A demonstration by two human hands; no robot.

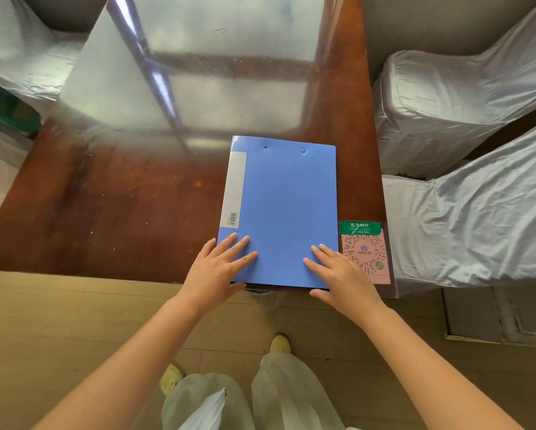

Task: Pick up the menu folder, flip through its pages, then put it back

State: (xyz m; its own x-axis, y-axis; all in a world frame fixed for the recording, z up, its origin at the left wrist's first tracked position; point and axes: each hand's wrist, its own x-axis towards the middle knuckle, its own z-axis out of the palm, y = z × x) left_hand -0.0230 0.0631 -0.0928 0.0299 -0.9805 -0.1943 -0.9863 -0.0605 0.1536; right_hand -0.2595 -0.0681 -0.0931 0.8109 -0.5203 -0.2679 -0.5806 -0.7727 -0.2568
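- The person's pale trouser legs [251, 398] and light shoes [279, 342] stood nearest the camera, on a tan plank floor [59, 321] at the bottom of the view.
- The left hand [215, 270] lay flat on the near left corner of the menu folder [288, 209], fingers straight and spread on the cover, thumb down at the near edge; it pressed rather than gripped.
- The folder lay closed on the near right part of the glossy brown table [111, 193], its near edge about level with the table's edge.
- Its long axis ran away from the person, the spine on the left and the end with two small rivets on the far side.
- The cover was plain blue, with a pale grey label strip along the spine side carrying a small barcode at its near end.
- The right hand [342, 274] rested on the near right corner in the same way, fingers extended on the cover and thumb at the near edge, grasping nothing.
- Just beside the folder's right edge lay a pink QR-code card [366, 252] with a green header.
- Right of the table stood chairs in silvery-white covers [465, 212].
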